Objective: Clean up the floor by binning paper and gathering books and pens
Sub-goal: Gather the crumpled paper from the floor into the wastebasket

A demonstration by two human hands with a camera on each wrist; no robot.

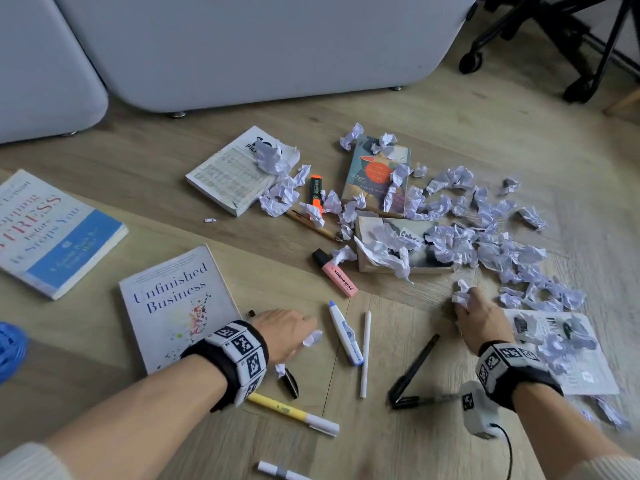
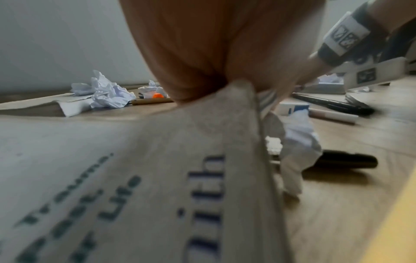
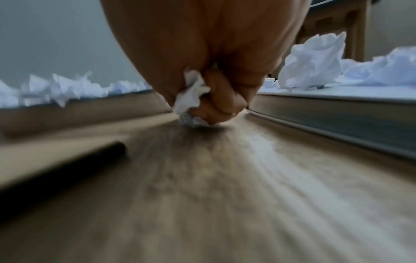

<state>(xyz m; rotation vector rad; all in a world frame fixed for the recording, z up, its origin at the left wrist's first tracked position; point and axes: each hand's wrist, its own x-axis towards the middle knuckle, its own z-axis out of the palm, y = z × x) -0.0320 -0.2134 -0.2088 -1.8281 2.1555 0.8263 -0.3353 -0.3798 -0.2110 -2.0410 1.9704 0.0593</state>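
Hands: left hand [image 1: 289,332] pinches a paper scrap [image 1: 312,338]; right hand [image 1: 479,318] grips a paper ball [image 1: 461,295].
Paper pile [image 1: 491,244]: far right, nearer the right hand.
Bin: unseen.

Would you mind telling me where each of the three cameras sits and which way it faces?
Head: worn on the head, looking forward and down at the floor, books, pens and crumpled paper; both forearms, the left hand and the right hand show.
Left wrist: low beside the Unfinished Business book, looking along the left hand; the palm shows.
Right wrist: just above the floor, looking along the right hand gripping a paper ball.
Shared: the head and right wrist views both show that paper ball.
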